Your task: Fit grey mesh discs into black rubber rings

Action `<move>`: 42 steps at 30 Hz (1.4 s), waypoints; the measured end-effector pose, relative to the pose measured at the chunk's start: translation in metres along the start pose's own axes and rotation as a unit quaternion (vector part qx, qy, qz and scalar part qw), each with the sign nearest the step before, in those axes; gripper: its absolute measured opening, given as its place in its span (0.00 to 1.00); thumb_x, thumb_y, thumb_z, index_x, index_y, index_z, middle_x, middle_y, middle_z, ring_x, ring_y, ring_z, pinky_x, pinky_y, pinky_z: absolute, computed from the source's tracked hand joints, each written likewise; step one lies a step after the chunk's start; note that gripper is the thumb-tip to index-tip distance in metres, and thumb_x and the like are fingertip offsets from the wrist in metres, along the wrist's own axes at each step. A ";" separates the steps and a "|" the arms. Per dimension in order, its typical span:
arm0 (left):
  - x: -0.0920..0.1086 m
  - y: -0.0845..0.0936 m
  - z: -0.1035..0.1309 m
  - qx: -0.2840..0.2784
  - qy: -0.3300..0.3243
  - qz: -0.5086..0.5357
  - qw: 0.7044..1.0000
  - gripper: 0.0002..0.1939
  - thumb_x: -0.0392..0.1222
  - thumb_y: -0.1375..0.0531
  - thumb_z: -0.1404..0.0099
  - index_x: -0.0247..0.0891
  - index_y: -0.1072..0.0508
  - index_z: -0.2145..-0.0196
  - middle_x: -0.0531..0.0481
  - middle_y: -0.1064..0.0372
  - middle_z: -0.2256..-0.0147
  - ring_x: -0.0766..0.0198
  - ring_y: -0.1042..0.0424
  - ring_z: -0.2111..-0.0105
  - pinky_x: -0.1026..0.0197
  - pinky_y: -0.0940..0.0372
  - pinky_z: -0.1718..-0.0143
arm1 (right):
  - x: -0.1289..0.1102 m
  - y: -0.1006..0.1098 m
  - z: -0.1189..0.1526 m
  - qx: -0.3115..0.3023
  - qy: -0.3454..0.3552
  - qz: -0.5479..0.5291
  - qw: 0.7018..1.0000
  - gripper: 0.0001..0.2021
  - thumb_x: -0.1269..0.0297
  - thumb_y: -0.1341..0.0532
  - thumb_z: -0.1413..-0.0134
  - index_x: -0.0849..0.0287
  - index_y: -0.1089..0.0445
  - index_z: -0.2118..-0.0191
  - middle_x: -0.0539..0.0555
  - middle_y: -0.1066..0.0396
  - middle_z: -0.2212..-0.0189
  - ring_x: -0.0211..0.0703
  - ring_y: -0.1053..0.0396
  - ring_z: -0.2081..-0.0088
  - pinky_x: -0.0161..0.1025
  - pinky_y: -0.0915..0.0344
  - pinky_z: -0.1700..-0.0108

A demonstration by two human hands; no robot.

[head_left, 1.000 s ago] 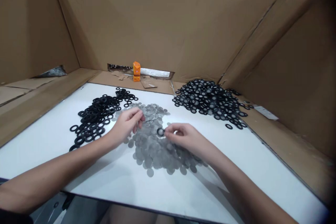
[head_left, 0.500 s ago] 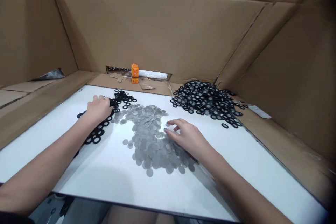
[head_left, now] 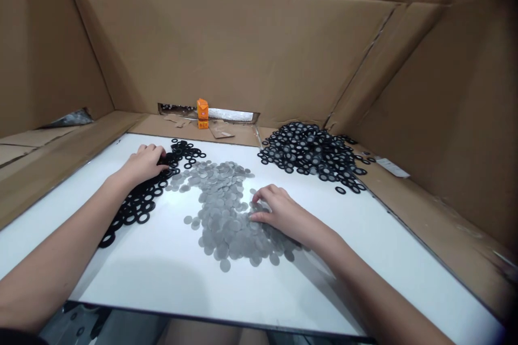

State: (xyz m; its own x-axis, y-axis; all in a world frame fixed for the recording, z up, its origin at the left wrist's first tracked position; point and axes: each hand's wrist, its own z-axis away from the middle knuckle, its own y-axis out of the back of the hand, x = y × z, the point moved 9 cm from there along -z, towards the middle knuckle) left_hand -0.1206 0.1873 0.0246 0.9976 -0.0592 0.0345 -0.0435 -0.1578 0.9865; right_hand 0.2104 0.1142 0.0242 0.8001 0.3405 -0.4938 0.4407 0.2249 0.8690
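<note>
My left hand [head_left: 146, 165] is over the near part of a spread of black rings [head_left: 142, 218] at the left of the white board. Its thumb and forefinger are apart, with loose rings showing beyond them; what lies under the palm is hidden. My right hand [head_left: 279, 210] rests low at the right side of a pile of thin grey discs [head_left: 226, 232]. There the thumb and fingers are curled but apart, and discs lie around and beneath the fingertips. No held piece shows in either hand.
A heap of black rings with grey centres [head_left: 311, 151] covers the board's far right corner. An orange carton [head_left: 203, 113] stands by a slot in the back cardboard wall [head_left: 182, 38]. Cardboard walls rise left and right. A white label [head_left: 392, 167] lies at the right.
My left hand has drawn slightly left, uncovering more of the rings. My right hand has lowered onto the discs, its thumb shifting toward me. The whole view has moved a little.
</note>
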 end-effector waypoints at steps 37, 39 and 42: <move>0.185 0.003 0.085 -0.157 -0.080 0.639 0.749 0.15 0.51 0.36 0.43 0.36 0.34 0.70 0.52 0.31 0.73 0.66 0.31 0.72 0.65 0.39 0.71 | -0.034 -0.010 0.005 0.035 0.007 -0.428 0.903 0.06 0.62 0.32 0.57 0.57 0.27 0.75 0.51 0.27 0.72 0.42 0.30 0.67 0.37 0.35 0.62; 0.186 0.003 0.089 -0.158 -0.080 0.650 0.739 0.14 0.50 0.37 0.41 0.36 0.34 0.70 0.51 0.31 0.72 0.65 0.31 0.70 0.65 0.39 0.69 | -0.032 -0.012 0.006 0.045 -0.008 -0.443 0.895 0.06 0.61 0.32 0.57 0.57 0.27 0.75 0.50 0.27 0.72 0.41 0.30 0.67 0.37 0.35 0.63; 0.187 0.002 0.091 -0.169 -0.086 0.663 0.724 0.13 0.49 0.39 0.39 0.37 0.34 0.68 0.50 0.32 0.71 0.64 0.31 0.69 0.64 0.38 0.67 | -0.032 -0.008 0.007 0.082 -0.009 -0.453 0.888 0.07 0.61 0.31 0.58 0.57 0.27 0.76 0.51 0.27 0.72 0.41 0.30 0.67 0.37 0.34 0.63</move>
State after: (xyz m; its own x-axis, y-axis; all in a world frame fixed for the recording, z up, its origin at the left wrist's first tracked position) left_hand 0.0613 0.0859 0.0187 0.0671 -0.0632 0.9957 -0.9128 0.3990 0.0868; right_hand 0.1846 0.0952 0.0333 0.0935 0.0721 -0.9930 0.9585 0.2632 0.1094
